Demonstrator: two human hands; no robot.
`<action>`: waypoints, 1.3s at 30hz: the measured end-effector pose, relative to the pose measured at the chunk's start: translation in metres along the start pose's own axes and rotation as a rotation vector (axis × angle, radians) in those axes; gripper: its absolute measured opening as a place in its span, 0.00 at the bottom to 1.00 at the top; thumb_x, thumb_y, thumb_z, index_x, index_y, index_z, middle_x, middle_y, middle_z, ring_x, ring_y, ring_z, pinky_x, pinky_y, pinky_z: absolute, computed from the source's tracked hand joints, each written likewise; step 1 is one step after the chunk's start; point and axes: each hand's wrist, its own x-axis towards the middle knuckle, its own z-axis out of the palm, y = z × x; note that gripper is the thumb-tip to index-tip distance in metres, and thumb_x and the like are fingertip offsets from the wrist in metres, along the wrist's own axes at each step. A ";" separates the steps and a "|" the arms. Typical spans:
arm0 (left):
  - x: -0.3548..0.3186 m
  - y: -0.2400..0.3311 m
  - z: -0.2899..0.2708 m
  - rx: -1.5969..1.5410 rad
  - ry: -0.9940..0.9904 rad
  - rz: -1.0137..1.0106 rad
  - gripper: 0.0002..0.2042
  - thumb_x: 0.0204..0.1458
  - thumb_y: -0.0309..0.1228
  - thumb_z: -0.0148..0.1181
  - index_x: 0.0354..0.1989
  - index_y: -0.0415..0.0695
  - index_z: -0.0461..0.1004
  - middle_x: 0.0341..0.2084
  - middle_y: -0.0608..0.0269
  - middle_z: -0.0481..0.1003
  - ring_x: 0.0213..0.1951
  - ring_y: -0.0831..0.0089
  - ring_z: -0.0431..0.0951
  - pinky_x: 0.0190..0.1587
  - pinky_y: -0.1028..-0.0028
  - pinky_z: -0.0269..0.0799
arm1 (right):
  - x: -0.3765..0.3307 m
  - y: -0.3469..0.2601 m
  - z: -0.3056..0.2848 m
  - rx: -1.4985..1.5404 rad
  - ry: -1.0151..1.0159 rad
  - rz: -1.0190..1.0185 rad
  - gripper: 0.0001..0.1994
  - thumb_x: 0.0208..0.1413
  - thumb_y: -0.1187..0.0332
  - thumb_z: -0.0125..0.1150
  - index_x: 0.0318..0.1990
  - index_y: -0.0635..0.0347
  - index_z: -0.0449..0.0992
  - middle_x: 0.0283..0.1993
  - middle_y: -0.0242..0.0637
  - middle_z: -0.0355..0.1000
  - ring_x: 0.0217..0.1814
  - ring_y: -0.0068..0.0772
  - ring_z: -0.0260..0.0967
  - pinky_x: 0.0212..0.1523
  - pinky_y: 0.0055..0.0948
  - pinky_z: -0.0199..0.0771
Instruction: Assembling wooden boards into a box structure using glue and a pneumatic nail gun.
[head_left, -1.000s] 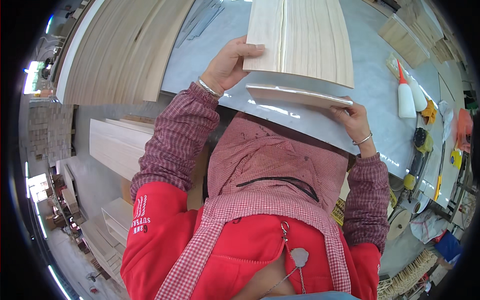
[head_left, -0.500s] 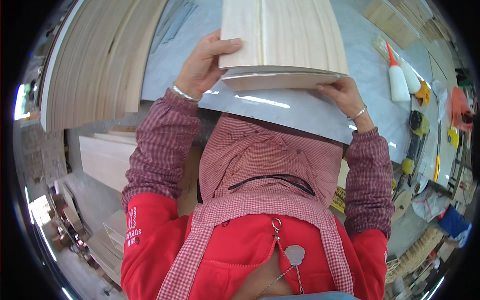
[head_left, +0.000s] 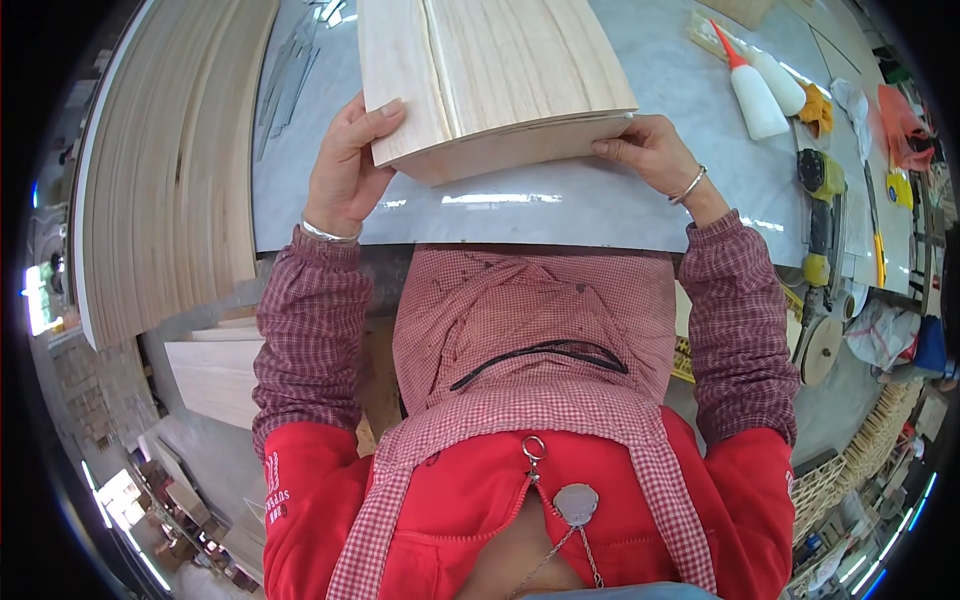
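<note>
A pale wooden panel (head_left: pixel 530 65) with a lengthwise seam lies at the far middle of the bench. Along its near edge stands a narrow wooden board (head_left: pixel 510 152), close up against the panel, with a thin dark line between them at the right. My left hand (head_left: pixel 348 165) grips the panel's near left corner, thumb on top and fingers hidden beneath. At the other end, my right hand (head_left: pixel 650 157) pinches the narrow board, its thumb on the near face. What supports the panel underneath is hidden.
A grey sheet-topped bench (head_left: pixel 640 215) bears the work. Long planks (head_left: pixel 170 180) are stacked at left, near thin grey strips (head_left: pixel 287 85). At right are a white glue bottle (head_left: pixel 758 100), an orange cloth (head_left: pixel 815 108) and a yellow-black power tool (head_left: pixel 820 205).
The gap between the narrow board and the panel has narrowed, the board now sitting against the edge. Both hands keep their holds, and the whole view has shifted.
</note>
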 end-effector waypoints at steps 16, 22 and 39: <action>-0.003 -0.003 0.006 0.027 0.070 -0.021 0.21 0.50 0.26 0.57 0.52 0.32 0.64 0.36 0.50 0.73 0.35 0.67 0.77 0.39 0.79 0.72 | 0.001 -0.009 0.000 -0.115 -0.011 0.041 0.09 0.48 0.75 0.65 0.38 0.67 0.79 0.31 0.38 0.77 0.29 0.22 0.69 0.35 0.17 0.72; -0.005 -0.003 0.005 0.052 0.085 -0.031 0.21 0.50 0.26 0.57 0.52 0.32 0.64 0.36 0.50 0.73 0.35 0.66 0.77 0.39 0.80 0.72 | 0.002 -0.008 0.004 -0.095 -0.004 0.037 0.11 0.47 0.73 0.66 0.38 0.67 0.79 0.30 0.38 0.77 0.28 0.24 0.68 0.35 0.17 0.70; -0.009 -0.020 -0.030 0.185 0.108 0.112 0.23 0.57 0.29 0.49 0.61 0.37 0.60 0.54 0.54 0.66 0.52 0.68 0.67 0.54 0.73 0.62 | -0.022 -0.019 0.003 -0.114 0.320 -0.315 0.23 0.47 0.68 0.64 0.54 0.48 0.73 0.44 0.29 0.75 0.41 0.26 0.72 0.46 0.23 0.70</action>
